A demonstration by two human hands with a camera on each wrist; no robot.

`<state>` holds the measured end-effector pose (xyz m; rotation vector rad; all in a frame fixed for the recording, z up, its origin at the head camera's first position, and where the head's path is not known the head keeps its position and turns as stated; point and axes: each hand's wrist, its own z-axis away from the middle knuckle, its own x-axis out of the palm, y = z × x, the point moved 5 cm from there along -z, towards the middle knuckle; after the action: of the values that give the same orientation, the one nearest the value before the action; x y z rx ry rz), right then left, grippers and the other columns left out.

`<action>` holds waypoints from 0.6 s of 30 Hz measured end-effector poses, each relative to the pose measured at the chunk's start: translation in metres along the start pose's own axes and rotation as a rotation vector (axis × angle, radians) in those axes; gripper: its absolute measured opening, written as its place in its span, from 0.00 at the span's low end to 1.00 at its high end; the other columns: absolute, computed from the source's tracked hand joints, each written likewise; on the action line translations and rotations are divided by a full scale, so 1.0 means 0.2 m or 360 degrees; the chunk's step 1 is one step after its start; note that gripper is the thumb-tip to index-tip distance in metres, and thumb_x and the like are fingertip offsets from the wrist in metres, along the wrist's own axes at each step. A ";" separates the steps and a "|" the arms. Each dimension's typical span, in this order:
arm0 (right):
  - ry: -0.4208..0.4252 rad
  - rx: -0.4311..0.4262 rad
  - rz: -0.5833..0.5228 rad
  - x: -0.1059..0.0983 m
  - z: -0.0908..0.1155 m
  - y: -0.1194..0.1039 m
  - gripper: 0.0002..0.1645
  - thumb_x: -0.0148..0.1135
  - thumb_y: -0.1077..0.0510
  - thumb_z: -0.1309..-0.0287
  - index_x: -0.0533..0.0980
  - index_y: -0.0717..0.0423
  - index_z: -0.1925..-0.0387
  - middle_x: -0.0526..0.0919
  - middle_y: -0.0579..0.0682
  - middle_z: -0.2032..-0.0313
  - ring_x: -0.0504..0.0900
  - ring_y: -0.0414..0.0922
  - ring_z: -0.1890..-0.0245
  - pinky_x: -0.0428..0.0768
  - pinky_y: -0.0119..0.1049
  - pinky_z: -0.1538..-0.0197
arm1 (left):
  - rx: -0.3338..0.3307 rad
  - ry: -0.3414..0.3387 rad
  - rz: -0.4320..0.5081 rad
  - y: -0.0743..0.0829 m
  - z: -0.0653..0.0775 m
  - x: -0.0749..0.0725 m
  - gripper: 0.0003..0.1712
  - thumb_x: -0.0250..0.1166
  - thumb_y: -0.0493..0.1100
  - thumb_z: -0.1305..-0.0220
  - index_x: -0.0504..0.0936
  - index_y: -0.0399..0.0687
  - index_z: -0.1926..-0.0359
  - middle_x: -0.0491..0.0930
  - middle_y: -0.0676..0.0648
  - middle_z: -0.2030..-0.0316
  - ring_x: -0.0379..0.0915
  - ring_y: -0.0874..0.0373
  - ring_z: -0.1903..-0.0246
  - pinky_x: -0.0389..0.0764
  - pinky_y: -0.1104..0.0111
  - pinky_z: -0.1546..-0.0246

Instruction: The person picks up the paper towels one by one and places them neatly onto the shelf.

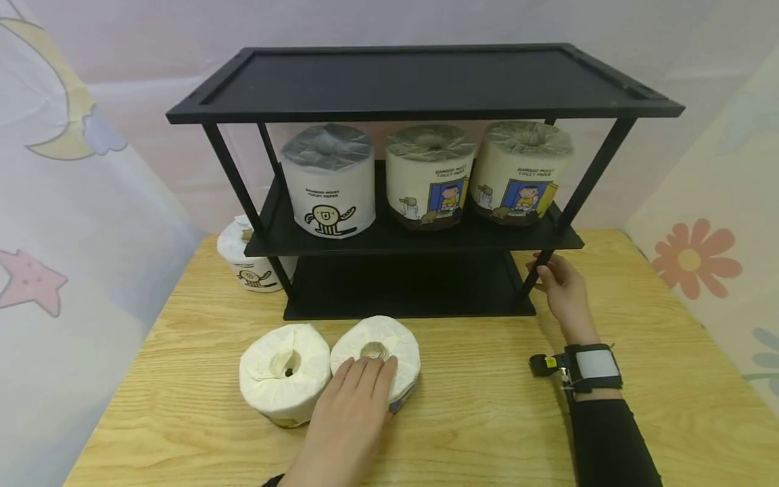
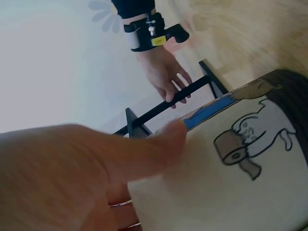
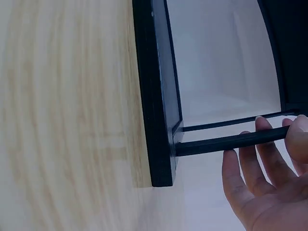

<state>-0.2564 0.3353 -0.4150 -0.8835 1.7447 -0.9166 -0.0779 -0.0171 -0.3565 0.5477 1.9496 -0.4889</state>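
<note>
"Two bare hands in view. Left hand, doing what?"

"Gripping a round, white, paper-wrapped toilet roll with cartoon print. Fingers across the top by the core hole, thumb on the printed side, per left wrist view. Clamped on it."

"Held roll where?"

"On a pale wood-grain table, in front of a black three-tier rack. Just beside a second white, paper-wrapped roll; touching or not, cannot tell."

"Right hand?"

"Clamped too, on the slim, black front-right post of the rack, below the middle shelf. Thumb one side, fingertips the other. Black strap with pale pad round the wrist."

"Middle shelf?"

"Three upright rolls: grey-topped white roll with a line-drawn figure at left, cream roll with a blue cartoon panel in the centre, matching cream roll at right."

"Anything else?"

"One small-looking white roll on the table, left of the rack, partly behind a post."
</note>
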 end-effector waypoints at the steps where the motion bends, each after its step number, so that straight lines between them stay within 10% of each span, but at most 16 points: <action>1: -0.0006 0.0013 -0.0020 0.00 0.00 0.00 0.21 0.46 0.59 0.24 0.67 0.68 0.37 0.79 0.62 0.48 0.78 0.33 0.52 0.80 0.24 0.54 | 0.0009 0.0023 -0.0022 0.00 0.00 0.00 0.28 0.69 0.41 0.41 0.74 0.40 0.40 0.78 0.44 0.52 0.75 0.51 0.49 0.75 0.60 0.43; 7: 0.0015 0.0042 0.0015 0.01 0.00 0.00 0.22 0.45 0.59 0.24 0.67 0.66 0.36 0.78 0.66 0.46 0.77 0.35 0.50 0.79 0.23 0.55 | 0.0032 0.0320 -0.0108 0.03 -0.02 0.01 0.19 0.44 0.37 0.33 0.76 0.41 0.48 0.78 0.44 0.59 0.77 0.51 0.57 0.79 0.61 0.51; 18: 0.0086 0.0091 0.0040 0.02 0.01 0.01 0.24 0.46 0.55 0.24 0.68 0.65 0.35 0.80 0.62 0.47 0.77 0.34 0.52 0.79 0.22 0.58 | 0.0205 0.0541 -0.0230 0.06 -0.06 0.02 0.13 0.47 0.39 0.31 0.78 0.49 0.56 0.78 0.48 0.64 0.76 0.56 0.64 0.75 0.66 0.63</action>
<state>-0.2559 0.3333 -0.4190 -0.8047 1.7631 -0.9770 -0.0817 -0.0002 -0.3558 0.6044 2.3044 -0.6496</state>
